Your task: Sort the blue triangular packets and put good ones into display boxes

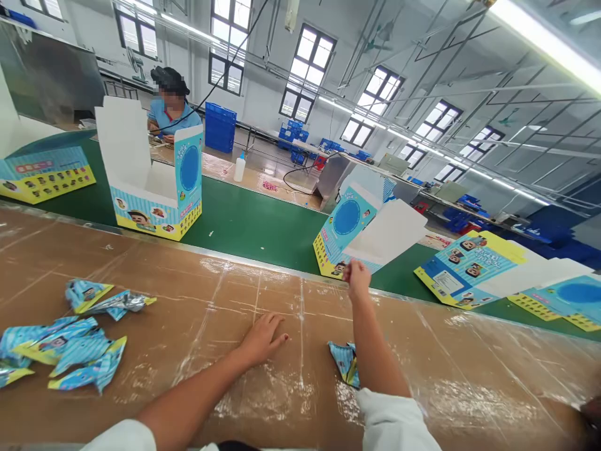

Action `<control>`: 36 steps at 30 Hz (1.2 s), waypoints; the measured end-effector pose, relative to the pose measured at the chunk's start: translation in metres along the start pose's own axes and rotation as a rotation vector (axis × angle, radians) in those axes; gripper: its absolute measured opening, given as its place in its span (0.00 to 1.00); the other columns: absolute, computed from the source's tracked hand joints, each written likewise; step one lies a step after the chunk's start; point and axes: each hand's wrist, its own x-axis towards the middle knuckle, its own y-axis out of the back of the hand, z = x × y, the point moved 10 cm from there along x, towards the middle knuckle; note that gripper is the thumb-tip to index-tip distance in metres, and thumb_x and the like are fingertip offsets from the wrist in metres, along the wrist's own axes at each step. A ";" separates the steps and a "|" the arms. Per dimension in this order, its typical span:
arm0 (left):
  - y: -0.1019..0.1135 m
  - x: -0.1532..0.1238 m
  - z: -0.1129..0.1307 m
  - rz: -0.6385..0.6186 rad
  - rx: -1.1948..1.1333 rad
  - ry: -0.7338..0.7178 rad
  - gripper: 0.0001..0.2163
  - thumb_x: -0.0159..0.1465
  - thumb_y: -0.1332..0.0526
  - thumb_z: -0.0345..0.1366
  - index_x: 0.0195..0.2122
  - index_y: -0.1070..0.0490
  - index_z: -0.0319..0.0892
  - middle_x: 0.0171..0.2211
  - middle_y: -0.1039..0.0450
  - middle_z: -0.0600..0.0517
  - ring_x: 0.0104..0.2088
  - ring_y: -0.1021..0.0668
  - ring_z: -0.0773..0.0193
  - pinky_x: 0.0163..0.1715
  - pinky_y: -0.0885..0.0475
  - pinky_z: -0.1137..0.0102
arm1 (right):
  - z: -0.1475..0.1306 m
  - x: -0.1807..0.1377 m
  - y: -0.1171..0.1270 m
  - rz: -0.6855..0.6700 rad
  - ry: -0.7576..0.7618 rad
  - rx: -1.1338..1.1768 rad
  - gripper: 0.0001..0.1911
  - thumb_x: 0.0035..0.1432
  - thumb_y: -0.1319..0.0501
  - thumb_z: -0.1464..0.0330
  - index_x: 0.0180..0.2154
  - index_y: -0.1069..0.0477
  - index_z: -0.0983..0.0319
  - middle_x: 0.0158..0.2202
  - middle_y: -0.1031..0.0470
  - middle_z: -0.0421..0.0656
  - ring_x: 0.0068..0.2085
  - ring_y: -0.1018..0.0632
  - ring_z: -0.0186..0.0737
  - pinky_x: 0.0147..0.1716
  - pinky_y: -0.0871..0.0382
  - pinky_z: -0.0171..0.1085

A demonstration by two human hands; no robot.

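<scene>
My left hand point(263, 338) rests palm down on the brown table, fingers stretched out, holding nothing. My right hand point(357, 279) is closed at the front of an open display box point(346, 220), blue and yellow with a white inside. The fingers cover part of its front panel; whether they grip the box or something small cannot be made out. Below my right forearm lies a small blue and yellow foil packet point(344, 362), partly hidden by the arm. More such packets point(77, 351) lie in a loose pile on the left of the table.
A green conveyor belt point(253, 219) runs behind the brown table point(197, 332). Other open boxes stand on it, one left point(154, 207), one right point(462, 269). A white bottle point(240, 168) stands beyond the belt. A co-worker point(173, 106) in blue sits behind. Blue crates point(220, 128) are stacked there.
</scene>
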 end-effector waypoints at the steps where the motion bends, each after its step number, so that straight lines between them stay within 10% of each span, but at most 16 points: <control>1: 0.000 0.000 0.000 0.002 0.009 -0.006 0.16 0.64 0.43 0.40 0.52 0.34 0.43 0.52 0.31 0.44 0.53 0.29 0.53 0.55 0.34 0.56 | 0.007 -0.014 -0.010 -0.038 0.011 -0.043 0.23 0.47 0.38 0.49 0.21 0.43 0.59 0.13 0.43 0.32 0.14 0.41 0.28 0.12 0.47 0.30; 10: 0.003 -0.003 0.007 -0.033 0.149 -0.096 0.12 0.62 0.41 0.36 0.47 0.30 0.44 0.48 0.30 0.45 0.50 0.29 0.54 0.52 0.32 0.56 | -0.005 -0.142 -0.063 -0.330 0.165 -0.294 0.16 0.51 0.38 0.55 0.24 0.31 0.61 0.24 0.31 0.40 0.27 0.31 0.35 0.28 0.35 0.35; 16: 0.000 -0.007 0.011 -0.094 0.232 -0.148 0.11 0.63 0.42 0.37 0.46 0.29 0.44 0.49 0.31 0.46 0.52 0.30 0.53 0.53 0.33 0.55 | -0.036 -0.206 0.022 0.117 0.394 -0.639 0.11 0.61 0.45 0.61 0.34 0.30 0.61 0.40 0.30 0.48 0.44 0.28 0.42 0.44 0.32 0.43; 24: 0.000 -0.008 0.012 -0.123 0.269 -0.139 0.10 0.63 0.41 0.37 0.45 0.29 0.44 0.50 0.32 0.46 0.52 0.31 0.52 0.54 0.33 0.53 | -0.002 -0.235 0.151 0.474 0.012 -0.908 0.19 0.56 0.43 0.53 0.40 0.39 0.61 0.38 0.35 0.46 0.36 0.32 0.42 0.39 0.35 0.43; 36: 0.000 -0.009 0.015 -0.162 0.266 -0.116 0.11 0.63 0.42 0.37 0.46 0.28 0.44 0.52 0.32 0.45 0.54 0.33 0.51 0.55 0.35 0.53 | 0.064 -0.224 0.162 0.096 -0.260 -1.073 0.17 0.60 0.53 0.55 0.24 0.43 0.58 0.22 0.38 0.41 0.25 0.36 0.39 0.26 0.48 0.38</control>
